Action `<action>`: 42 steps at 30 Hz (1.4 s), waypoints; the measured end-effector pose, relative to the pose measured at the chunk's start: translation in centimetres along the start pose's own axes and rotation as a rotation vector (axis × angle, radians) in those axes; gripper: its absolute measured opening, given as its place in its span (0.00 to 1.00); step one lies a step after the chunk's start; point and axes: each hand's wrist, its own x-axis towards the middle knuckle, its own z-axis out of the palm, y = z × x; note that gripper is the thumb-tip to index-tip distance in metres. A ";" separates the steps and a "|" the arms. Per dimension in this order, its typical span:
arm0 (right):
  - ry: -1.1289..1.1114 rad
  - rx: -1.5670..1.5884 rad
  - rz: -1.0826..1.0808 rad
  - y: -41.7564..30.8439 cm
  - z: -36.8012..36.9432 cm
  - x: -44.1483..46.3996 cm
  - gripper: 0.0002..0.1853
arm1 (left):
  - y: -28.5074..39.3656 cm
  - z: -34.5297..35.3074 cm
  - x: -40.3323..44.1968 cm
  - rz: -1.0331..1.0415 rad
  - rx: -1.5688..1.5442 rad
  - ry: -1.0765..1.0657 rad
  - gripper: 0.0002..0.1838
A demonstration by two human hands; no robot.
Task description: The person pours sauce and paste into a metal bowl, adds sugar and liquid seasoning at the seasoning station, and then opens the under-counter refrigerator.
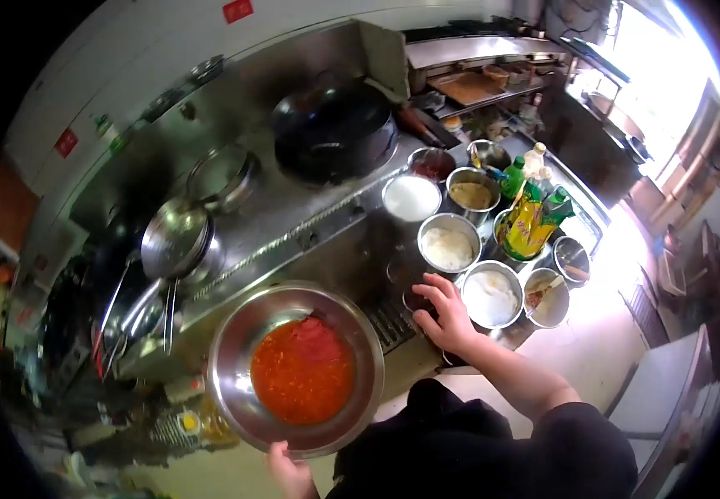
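At near left, my left hand [291,471] grips a metal bowl [231,358] by its rim, round mouth facing up; my right hand [447,318], fingers loosely spread, is beside a pot [490,267].

White wall [131,71] — pale floor [597,337] — bright light [659,71] upper right.

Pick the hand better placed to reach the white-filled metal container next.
Right, I'd judge: the right hand is beside that metal container, fingers spread, while the left hand holds the large bowl.
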 end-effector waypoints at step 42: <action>0.059 -0.070 0.606 20.3 7.1 25.9 0.13 | 8.2 17.9 41.2 -0.565 -0.141 -0.195 0.08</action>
